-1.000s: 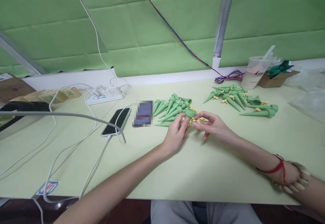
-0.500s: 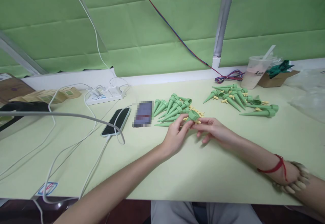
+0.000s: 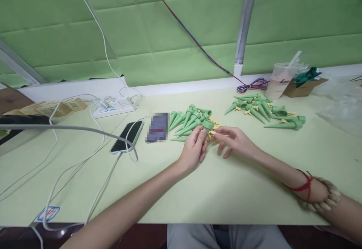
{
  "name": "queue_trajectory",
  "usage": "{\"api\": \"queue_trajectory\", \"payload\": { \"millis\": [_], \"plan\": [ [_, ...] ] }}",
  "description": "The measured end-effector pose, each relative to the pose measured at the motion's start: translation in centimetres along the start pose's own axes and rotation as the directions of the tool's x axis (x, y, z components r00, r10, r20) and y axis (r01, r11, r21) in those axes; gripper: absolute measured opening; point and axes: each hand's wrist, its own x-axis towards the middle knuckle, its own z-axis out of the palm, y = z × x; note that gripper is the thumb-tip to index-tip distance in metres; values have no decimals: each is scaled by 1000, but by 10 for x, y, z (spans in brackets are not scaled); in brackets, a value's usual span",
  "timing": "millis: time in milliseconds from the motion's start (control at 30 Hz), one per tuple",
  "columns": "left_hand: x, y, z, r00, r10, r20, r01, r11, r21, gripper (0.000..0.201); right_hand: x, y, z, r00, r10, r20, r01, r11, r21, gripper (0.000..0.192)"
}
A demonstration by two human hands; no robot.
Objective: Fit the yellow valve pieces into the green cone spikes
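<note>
My left hand (image 3: 192, 147) is closed around a green plastic plant watering spike (image 3: 208, 124), its wide round collar showing above the fingers and its tip hidden. Close beside it, my right hand (image 3: 236, 140) pinches a small yellow valve (image 3: 212, 132) at the spike's side. Whether the valve is seated in the spike I cannot tell. Behind my hands lies a pile of green spikes (image 3: 195, 118) without visible valves, next to loose yellow valves (image 3: 216, 124). Farther right, another group of green spikes (image 3: 263, 109) has yellow valves on or among them.
Left of the spikes lie a blurred-out phone (image 3: 157, 127) and a phone on a cable (image 3: 127, 138). White cables run to a power strip (image 3: 114, 107). At the back right stand a drink cup (image 3: 279, 81), a small cardboard box (image 3: 305, 87) and clear plastic bags (image 3: 339, 106).
The spike in my left hand has shifted slightly left and tilted. My right fingers have drawn back slightly from its collar, with the yellow valve between the fingertips.
</note>
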Motion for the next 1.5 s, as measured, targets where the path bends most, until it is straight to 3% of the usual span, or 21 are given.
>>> {"api": "queue_trajectory", "payload": {
  "millis": [100, 200, 267, 367, 433, 500, 567, 633, 700, 767, 900, 1067, 1167, 1300, 1367, 1500],
  "plan": [
    [2, 1, -3, 998, 61, -14, -60, 996, 72, 28, 2, -2, -4, 961, 169, 221, -214, 956, 201, 42],
    [3, 1, -6, 995, 100, -12, -97, 985, 141, 29, 3, -1, -7, 945, 182, 273, -253, 934, 253, 35],
    [4, 0, -6, 995, 98, -28, -92, 982, 167, 25, 3, 1, -7, 965, 147, 217, -195, 955, 224, 31],
    [4, -2, -5, 995, 83, -46, -72, 977, 200, 22, 2, 3, -6, 1000, -24, -19, 24, 1000, 0, 26],
    [4, -3, -4, 996, 77, -46, -66, 977, 204, 23, 0, 3, -4, 965, -205, -162, 173, 966, -193, 22],
    [4, -2, -3, 995, 89, -42, -78, 975, 210, 23, -2, 1, -1, 945, -255, -204, 202, 947, -250, 22],
    [3, -2, -3, 994, 105, -40, -93, 971, 222, 23, -2, -1, 0, 983, -114, -144, 94, 986, -135, 28],
    [3, -1, -4, 993, 111, -50, -97, 969, 226, 23, -1, -3, 0, 997, 74, 17, -75, 995, 60, 36],
    [3, -2, -4, 992, 109, -62, -93, 971, 219, 23, 0, -3, -1, 968, 185, 172, -223, 944, 244, 42],
    [3, -2, -4, 991, 114, -68, -97, 972, 213, 23, 1, -3, -2, 941, 227, 252, -313, 868, 385, 40],
    [2, -3, -4, 989, 126, -80, -106, 971, 216, 23, 2, -2, -5, 933, 234, 273, -346, 790, 506, 23],
    [1, -1, -2, 993, 98, -61, -80, 964, 253, 29, 2, 0, -3, 958, 222, 181, -274, 892, 360, 21],
    [1, -2, -1, 995, 79, -57, -63, 967, 248, 29, 1, 1, 0, 993, 120, -17, -115, 977, 179, 26],
    [-1, -2, 2, 995, 63, -76, -48, 982, 184, 29, -1, 3, 4, 982, -104, -154, 99, 994, -41, 24],
    [-2, -2, 4, 996, 41, -75, -31, 991, 127, 29, -2, 6, 4, 951, -243, -190, 209, 960, -185, 18],
    [-4, 3, 8, 998, -37, -48, 36, 999, -24, 28, -2, 9, 3, 835, -528, -154, 399, 775, -491, 13]
  ]
}}
